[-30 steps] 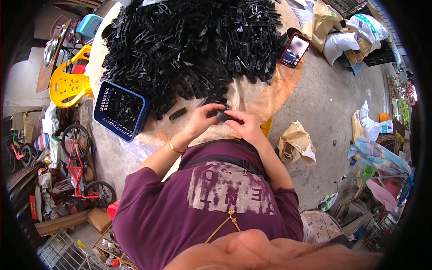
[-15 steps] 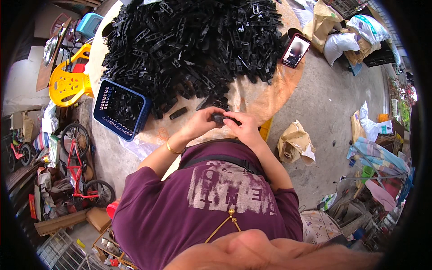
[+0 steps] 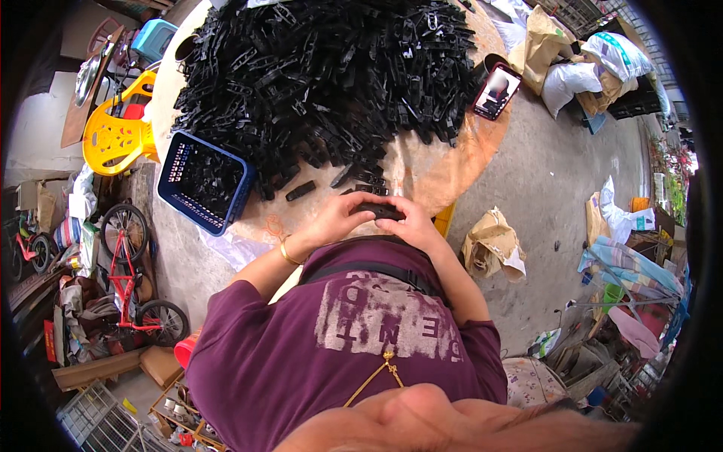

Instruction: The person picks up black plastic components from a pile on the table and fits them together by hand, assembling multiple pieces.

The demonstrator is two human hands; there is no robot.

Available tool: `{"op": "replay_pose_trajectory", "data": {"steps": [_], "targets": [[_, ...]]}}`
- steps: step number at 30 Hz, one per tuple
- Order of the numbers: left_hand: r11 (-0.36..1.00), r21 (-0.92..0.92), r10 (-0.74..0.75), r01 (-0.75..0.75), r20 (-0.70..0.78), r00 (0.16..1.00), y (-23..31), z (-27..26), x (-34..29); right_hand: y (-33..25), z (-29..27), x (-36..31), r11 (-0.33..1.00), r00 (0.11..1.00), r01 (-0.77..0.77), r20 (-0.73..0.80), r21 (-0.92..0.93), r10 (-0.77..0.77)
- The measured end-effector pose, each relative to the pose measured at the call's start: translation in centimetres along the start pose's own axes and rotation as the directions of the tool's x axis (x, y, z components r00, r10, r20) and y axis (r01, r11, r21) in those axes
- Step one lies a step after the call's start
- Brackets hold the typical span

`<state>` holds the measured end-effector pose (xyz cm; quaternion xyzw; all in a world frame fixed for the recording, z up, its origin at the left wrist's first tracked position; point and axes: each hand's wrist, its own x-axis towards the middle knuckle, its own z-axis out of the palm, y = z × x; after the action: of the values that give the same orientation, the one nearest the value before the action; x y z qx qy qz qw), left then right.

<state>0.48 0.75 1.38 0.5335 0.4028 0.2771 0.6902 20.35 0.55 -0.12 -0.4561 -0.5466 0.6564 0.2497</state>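
Note:
Between my two hands, at the near edge of the round table (image 3: 422,169), is a small black plastic part (image 3: 380,211). My left hand (image 3: 340,217) has its fingers closed on the part's left end. On its other end, my right hand (image 3: 410,218) grips with thumb and fingers. Just beyond my fingertips, a few more black plastic pieces (image 3: 369,188) lie on the table covering. A single piece (image 3: 300,190) rests apart to the left. A large heap of such black plastic parts (image 3: 324,75) fills the far side of the table.
A blue basket (image 3: 245,188) with black parts stands at the table's left edge. A phone (image 3: 497,92) with a lit screen leans at the right edge. A yellow chair (image 3: 117,139) and a red bicycle (image 3: 124,282) are on the left. A crumpled paper bag (image 3: 493,245) lies on the floor at right.
Both hands have shifted slightly down, toward my body, with the black part. The part now lies more level between my fingers, and the left fingers reach over its far side.

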Motion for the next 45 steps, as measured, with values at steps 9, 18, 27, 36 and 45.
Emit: {"op": "replay_pose_trajectory", "data": {"steps": [9,18,27,36,45], "targets": [[0.976,0.210,0.028,-0.052,0.112,0.993,-1.1,1.2,1.8,-1.1,-2.5,-4.0,0.914,0.986,-0.140,-0.140,-0.381,0.093],[0.364,0.930,0.604,-0.045,-0.199,0.772,-3.7,-6.0,13.3,3.3,-3.5,-3.7,0.543,0.993,-0.115,-0.099,-0.832,0.060],[0.245,0.957,0.376,0.155,-0.241,0.895,-2.9,-5.3,14.3,3.1,0.3,4.9,0.504,0.956,0.172,0.020,-0.846,-0.293],[0.184,0.960,0.324,0.209,-0.260,0.910,-3.1,-4.8,11.0,4.4,0.0,3.7,0.542,0.909,0.269,0.024,-0.796,-0.416],[0.220,0.976,0.319,-0.012,-0.060,0.946,-4.7,-3.4,15.7,5.8,0.8,4.1,0.322,0.894,0.349,0.210,-0.880,-0.395]]}}
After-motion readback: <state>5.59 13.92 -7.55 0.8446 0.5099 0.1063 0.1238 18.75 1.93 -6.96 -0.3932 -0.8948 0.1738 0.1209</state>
